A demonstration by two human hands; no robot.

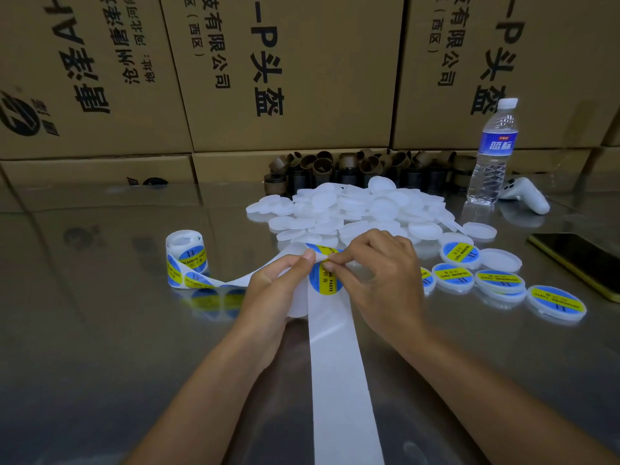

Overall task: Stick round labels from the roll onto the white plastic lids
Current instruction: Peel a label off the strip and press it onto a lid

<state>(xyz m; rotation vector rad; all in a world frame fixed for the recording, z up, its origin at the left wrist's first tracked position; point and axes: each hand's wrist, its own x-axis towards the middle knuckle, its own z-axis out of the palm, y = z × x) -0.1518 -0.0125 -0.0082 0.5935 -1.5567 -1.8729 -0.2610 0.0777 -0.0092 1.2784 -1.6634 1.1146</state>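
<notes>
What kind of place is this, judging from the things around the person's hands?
Probably a small factory or warehouse packing bench. Stacked printed cardboard cartons wall in the shiny table, a heap of unlabelled white lids waits by the label roll, and spent cardboard cores are piled behind.

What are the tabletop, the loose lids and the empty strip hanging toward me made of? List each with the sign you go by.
Tabletop: probably polished metal or a glossy laminate; it mirrors the boxes and the label roll.
Loose lids: translucent white plastic with a matte, frosted look and thin raised rims.
Empty strip: seemingly slick, semi-translucent release paper, smooth and faintly shiny where labels have come off.
</notes>
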